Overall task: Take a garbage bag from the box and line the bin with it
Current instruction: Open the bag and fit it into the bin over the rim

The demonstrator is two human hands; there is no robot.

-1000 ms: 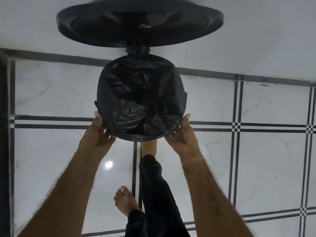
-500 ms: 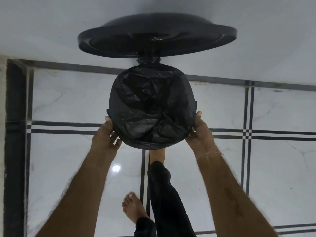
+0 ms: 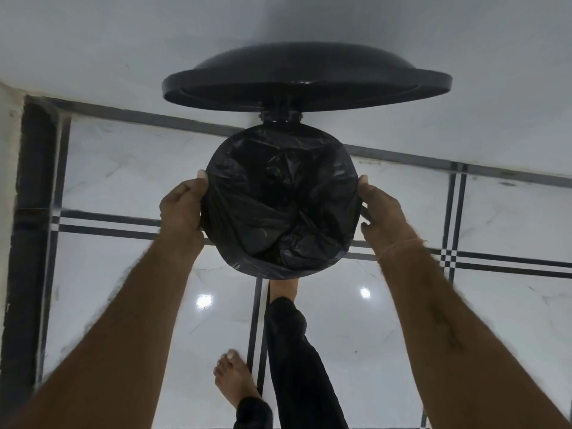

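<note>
Below me the white marble floor [image 3: 387, 335] with its dark inlay lines spreads out, meeting the white wall [image 3: 123, 41] behind the pedal bin [image 3: 365, 212]. Its round black lid [image 3: 306, 78] stands open, tipped back on the hinge at the bin's far side. Inside the bin the black garbage bag [image 3: 278, 205] hangs crumpled, its edge folded out over the rim all the way round. My left hand [image 3: 182, 209] clasps the bin's left side, thumb pressed on the bag at the rim, and my right hand [image 3: 380, 209] clasps the right side the same way. One bare foot [image 3: 283, 287] reaches under the bin's near edge; my other foot [image 3: 235, 379] is flat on the floor nearer me.
</note>
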